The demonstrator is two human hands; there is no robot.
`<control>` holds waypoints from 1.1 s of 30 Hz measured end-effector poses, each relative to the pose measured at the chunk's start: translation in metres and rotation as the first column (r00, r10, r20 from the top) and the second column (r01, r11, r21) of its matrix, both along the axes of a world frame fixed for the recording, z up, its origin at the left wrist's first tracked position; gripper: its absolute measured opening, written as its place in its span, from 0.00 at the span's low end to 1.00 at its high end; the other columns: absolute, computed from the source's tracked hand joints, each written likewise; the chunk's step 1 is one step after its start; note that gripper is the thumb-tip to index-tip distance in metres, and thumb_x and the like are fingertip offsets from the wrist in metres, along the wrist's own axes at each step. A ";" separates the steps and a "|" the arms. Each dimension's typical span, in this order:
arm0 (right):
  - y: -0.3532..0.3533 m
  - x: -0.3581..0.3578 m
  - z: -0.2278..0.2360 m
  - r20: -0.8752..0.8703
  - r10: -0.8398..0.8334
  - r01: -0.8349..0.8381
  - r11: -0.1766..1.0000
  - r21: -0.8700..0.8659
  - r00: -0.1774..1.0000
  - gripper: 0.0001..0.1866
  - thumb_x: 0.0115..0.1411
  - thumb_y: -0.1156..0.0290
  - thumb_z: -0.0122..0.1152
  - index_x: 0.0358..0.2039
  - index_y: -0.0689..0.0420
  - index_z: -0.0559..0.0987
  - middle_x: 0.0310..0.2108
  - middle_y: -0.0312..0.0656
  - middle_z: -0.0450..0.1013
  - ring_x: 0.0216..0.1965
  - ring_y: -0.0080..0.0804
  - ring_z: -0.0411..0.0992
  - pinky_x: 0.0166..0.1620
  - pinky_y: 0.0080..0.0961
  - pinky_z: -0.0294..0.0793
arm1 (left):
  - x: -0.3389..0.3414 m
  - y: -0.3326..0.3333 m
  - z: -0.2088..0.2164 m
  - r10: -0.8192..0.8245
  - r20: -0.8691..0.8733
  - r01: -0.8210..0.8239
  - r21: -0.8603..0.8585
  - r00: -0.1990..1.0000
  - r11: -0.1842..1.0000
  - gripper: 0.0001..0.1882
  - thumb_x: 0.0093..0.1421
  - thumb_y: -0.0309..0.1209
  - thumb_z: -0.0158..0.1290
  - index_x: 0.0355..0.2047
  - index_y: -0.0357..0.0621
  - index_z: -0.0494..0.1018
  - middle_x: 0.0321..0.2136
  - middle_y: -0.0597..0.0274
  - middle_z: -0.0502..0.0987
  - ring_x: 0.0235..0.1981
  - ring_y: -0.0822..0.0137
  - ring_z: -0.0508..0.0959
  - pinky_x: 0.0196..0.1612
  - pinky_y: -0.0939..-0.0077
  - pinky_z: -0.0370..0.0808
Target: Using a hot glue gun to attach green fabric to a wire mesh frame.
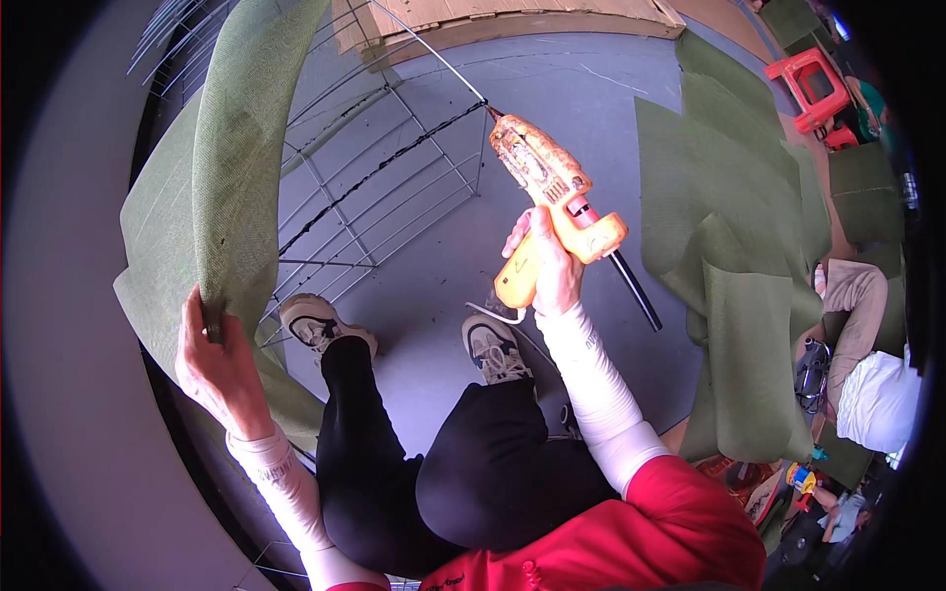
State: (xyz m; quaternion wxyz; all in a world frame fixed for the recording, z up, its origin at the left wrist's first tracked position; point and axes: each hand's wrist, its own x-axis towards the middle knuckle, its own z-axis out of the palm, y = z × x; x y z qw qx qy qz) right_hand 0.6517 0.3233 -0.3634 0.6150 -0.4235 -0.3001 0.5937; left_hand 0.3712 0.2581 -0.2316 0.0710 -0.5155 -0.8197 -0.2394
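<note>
My right hand (554,274) is wrapped round the handle of an orange, stained hot glue gun (540,158). A black glue stick (636,291) sticks out of its rear, and a pale cord hangs from the handle. The gun's nozzle is at a corner of a wire grid frame (335,202), where a bumpy line of black glue (370,175) runs along one wire. My left hand (225,372) pinches the lower edge of a green woven sheet (236,138), holding it raised and curled beside the frame. More of the sheet hangs behind the wires.
Several green sheets (734,187) lie overlapping on the grey floor at the right. A flat cardboard piece (493,22) lies at the far side. A red plastic stool (810,89) stands far right, and another person's leg (855,305) is below it. My shoes (493,347) are near the frame.
</note>
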 end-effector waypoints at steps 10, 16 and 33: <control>-0.016 -0.040 0.003 -0.031 0.030 -0.031 1.000 -0.006 0.999 0.13 0.62 0.61 0.51 0.31 0.59 0.67 0.23 0.36 0.64 0.23 0.24 0.66 0.29 0.24 0.70 | -0.038 -0.016 0.005 -0.027 -0.079 0.028 0.020 0.996 0.999 0.19 0.48 0.21 0.52 0.43 0.44 0.72 0.32 0.56 0.77 0.30 0.62 0.78 0.35 0.74 0.73; -0.021 -0.046 0.014 -0.019 0.009 -0.009 1.000 -0.006 1.000 0.14 0.61 0.60 0.52 0.32 0.59 0.67 0.24 0.37 0.64 0.24 0.25 0.66 0.29 0.24 0.70 | -0.046 -0.010 0.007 -0.022 -0.062 0.021 -0.011 0.998 1.000 0.19 0.49 0.23 0.51 0.44 0.43 0.71 0.31 0.53 0.78 0.31 0.61 0.80 0.36 0.73 0.73; -0.018 -0.037 0.003 -0.018 0.001 -0.001 1.000 0.001 1.000 0.13 0.61 0.61 0.52 0.32 0.59 0.67 0.23 0.36 0.65 0.24 0.24 0.66 0.29 0.24 0.70 | -0.035 -0.016 0.006 0.029 -0.046 -0.030 -0.022 0.999 0.999 0.19 0.49 0.22 0.50 0.44 0.42 0.73 0.34 0.54 0.78 0.34 0.62 0.79 0.39 0.73 0.73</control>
